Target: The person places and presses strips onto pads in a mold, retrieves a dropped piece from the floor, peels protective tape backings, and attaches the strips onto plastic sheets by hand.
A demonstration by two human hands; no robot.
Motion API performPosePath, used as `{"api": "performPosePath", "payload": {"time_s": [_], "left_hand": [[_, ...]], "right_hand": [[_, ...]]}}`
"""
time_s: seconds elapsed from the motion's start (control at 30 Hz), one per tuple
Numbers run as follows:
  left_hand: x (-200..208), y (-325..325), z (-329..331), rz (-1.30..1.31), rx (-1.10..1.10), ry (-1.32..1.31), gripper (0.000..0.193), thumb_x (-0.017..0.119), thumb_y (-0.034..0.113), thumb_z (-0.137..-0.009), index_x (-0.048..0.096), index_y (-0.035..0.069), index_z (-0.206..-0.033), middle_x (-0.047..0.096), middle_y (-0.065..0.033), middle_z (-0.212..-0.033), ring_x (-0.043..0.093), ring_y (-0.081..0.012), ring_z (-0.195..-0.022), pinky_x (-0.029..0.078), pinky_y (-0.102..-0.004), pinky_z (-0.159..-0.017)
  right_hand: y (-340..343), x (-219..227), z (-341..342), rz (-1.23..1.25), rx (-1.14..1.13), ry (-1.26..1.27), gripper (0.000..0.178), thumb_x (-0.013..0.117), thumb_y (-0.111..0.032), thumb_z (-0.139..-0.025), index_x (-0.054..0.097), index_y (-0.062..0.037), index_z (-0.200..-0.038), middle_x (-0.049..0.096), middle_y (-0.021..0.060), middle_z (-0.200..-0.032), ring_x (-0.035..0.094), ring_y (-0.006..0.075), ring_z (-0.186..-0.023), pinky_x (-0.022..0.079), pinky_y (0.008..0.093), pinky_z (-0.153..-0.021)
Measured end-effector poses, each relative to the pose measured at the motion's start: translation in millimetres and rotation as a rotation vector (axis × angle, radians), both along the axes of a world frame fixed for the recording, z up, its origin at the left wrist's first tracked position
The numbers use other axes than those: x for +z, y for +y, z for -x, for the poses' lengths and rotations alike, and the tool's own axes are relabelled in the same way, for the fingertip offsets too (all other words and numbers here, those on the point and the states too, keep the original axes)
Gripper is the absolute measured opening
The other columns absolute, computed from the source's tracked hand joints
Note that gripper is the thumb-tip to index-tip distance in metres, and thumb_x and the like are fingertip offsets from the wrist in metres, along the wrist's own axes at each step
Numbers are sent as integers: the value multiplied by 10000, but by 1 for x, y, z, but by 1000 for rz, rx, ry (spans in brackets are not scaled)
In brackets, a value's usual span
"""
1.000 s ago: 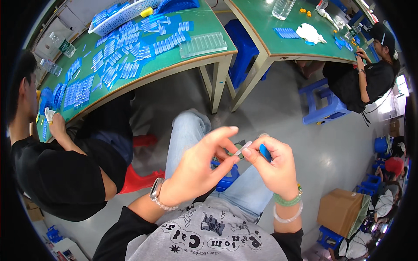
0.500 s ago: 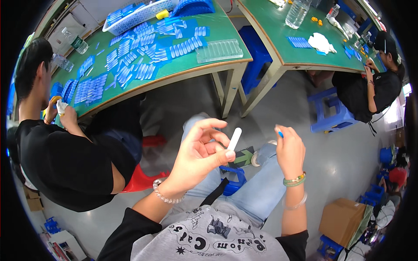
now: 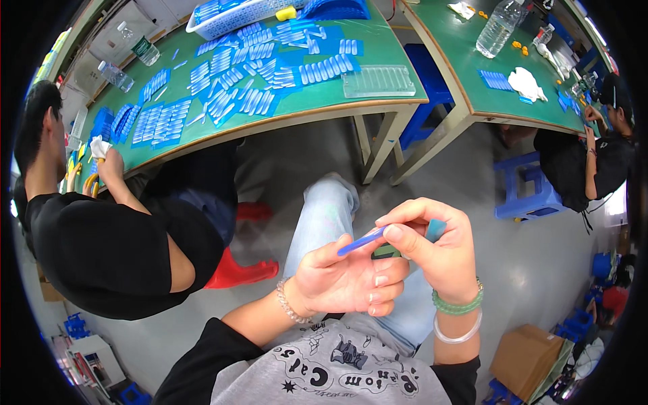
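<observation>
In front of my lap, a narrow blue strip point(image 3: 362, 241) with rounded ends is tilted almost edge-on between my hands. My right hand point(image 3: 439, 253) pinches its right end between thumb and fingertips. A small teal-blue flat piece point(image 3: 436, 230) sticks up among the right hand's fingers. My left hand point(image 3: 347, 280) is turned palm up, its thumb against the strip's left end. Its lower fingers curl loosely, and its index finger is mostly hidden behind the strip and the right hand.
A green table point(image 3: 283, 125) ahead carries many blue-and-white strips point(image 3: 162, 123), a clear ribbed tray point(image 3: 378, 82) and a white basket point(image 3: 229, 25). A co-worker in black point(image 3: 121, 250) sits close on the left, on a red stool point(image 3: 243, 270). Another person point(image 3: 574, 162) works at the right table.
My hands have come together. The left held up a white rounded strip while the right was apart with a small blue piece; now both meet at a blue strip. The view has shifted left.
</observation>
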State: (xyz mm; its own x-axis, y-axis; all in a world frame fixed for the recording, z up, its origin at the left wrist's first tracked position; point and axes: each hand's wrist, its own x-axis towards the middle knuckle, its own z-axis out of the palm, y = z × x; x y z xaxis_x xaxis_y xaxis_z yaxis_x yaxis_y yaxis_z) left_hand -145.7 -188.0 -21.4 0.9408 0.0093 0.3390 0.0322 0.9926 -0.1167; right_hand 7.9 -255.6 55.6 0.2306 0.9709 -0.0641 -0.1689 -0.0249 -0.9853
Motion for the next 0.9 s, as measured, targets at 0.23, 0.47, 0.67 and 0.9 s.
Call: {"api": "performPosePath", "payload": {"time_s": [0.23, 0.47, 0.67, 0.9], "left_hand": [[14, 10, 16, -478, 571, 551, 427, 468, 360, -1018, 418, 115, -1363, 514, -39, -989, 512, -142, -902, 435, -300, -799], [20, 25, 18, -825, 783, 844, 258, 605, 150, -964, 525, 31, -1179, 620, -35, -981, 598, -107, -910, 483, -256, -824], [-12, 42, 14, -843, 618, 851, 338, 698, 30, -875, 514, 30, -1159, 633, -33, -948, 630, -110, -879, 506, -249, -805], [15, 83, -57, -1905, 1473, 840, 158, 731, -42, -773, 700, -13, -926, 654, -96, -862, 636, -212, -746, 500, -291, -679]], "right_hand": [[7, -1, 11, 67, -153, 156, 132, 676, -30, -884, 676, 67, -973, 699, 104, -860, 657, 118, -779, 517, 221, -692], [15, -8, 11, 127, -243, 26, 137, 692, -35, -872, 693, 48, -981, 695, 73, -861, 638, 87, -771, 500, 210, -683], [10, -36, -1, 73, -224, -227, 237, 685, -25, -870, 705, -22, -1106, 677, 40, -926, 587, 69, -785, 447, 198, -658], [-7, -70, -46, 187, -437, 120, 157, 632, -84, -922, 680, 14, -1035, 658, 32, -839, 602, 88, -783, 449, 223, -706]]}}
